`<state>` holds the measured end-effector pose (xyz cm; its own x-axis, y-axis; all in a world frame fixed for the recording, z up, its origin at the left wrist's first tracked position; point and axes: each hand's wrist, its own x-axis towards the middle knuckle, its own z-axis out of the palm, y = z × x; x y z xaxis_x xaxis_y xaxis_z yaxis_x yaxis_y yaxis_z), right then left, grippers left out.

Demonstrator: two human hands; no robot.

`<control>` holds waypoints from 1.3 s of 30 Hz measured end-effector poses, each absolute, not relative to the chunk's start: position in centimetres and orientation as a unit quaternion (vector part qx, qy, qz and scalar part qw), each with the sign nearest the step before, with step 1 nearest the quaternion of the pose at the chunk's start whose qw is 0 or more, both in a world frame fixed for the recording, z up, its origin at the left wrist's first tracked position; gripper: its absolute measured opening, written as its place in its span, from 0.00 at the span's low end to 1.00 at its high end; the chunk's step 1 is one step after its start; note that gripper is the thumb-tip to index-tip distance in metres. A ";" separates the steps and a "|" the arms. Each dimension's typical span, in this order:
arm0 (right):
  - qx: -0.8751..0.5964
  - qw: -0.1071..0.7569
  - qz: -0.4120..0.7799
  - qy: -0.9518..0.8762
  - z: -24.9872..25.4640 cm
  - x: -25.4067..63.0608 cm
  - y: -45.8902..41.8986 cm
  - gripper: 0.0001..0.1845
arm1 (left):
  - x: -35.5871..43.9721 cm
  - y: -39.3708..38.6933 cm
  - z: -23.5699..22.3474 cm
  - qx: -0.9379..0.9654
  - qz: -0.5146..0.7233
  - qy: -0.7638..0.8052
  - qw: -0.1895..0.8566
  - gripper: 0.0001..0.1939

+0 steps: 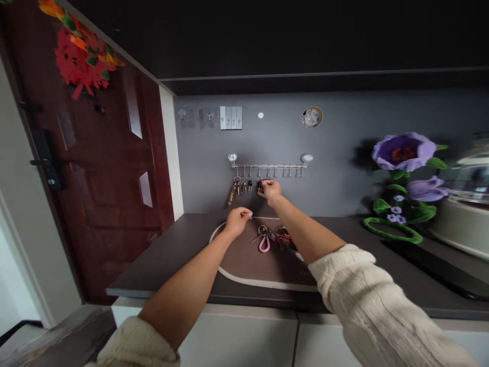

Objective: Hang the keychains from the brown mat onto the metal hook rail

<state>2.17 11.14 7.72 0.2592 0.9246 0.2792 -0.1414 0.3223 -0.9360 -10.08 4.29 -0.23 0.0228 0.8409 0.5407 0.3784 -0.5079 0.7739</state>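
Observation:
A clear rail with a row of hooks (269, 166) is fixed to the grey back wall. My right hand (271, 191) is up at the rail, its fingers closed around a bunch of dark keys (259, 186) just under a hook. Left of it hang several key sets (245, 186), one with a brown lettered strap (232, 194). Lower down, over the mat, my left hand (238, 221) has its fingertips pinched together; whether anything is between them cannot be seen. On the brown mat (244, 265) lie more keys with a pink loop (264, 244) and red pieces (282, 237), partly behind my right forearm.
A purple fabric flower (404, 153) with a green base stands on the right of the dark counter (160, 255), before a white rounded appliance (466, 214). A dark shelf (305, 46) overhangs the counter. At the left is a dark red door (114, 204).

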 end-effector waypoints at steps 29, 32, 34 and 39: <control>-0.437 0.589 0.412 -0.540 3.4 5.8 2.5 0.07 | -9.9 3.0 -1.3 0.709 0.420 0.480 0.301 0.10; -0.456 0.563 0.367 -0.584 2.5 6.1 2.2 0.07 | -9.7 3.3 -1.1 0.692 0.399 0.504 0.328 0.12; -0.470 0.535 0.322 -0.625 2.0 6.4 2.4 0.07 | -9.5 3.4 -1.0 0.673 0.386 0.527 0.345 0.13; -0.490 0.467 0.199 -0.709 1.2 7.0 3.1 0.10 | -8.8 3.1 -0.9 0.659 0.399 0.517 0.373 0.11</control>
<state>6.97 3.09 1.24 -0.0837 0.8806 0.4664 0.5093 0.4401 -0.7395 -8.84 3.10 -0.90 0.1466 0.9792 0.1400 0.3840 -0.1868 0.9042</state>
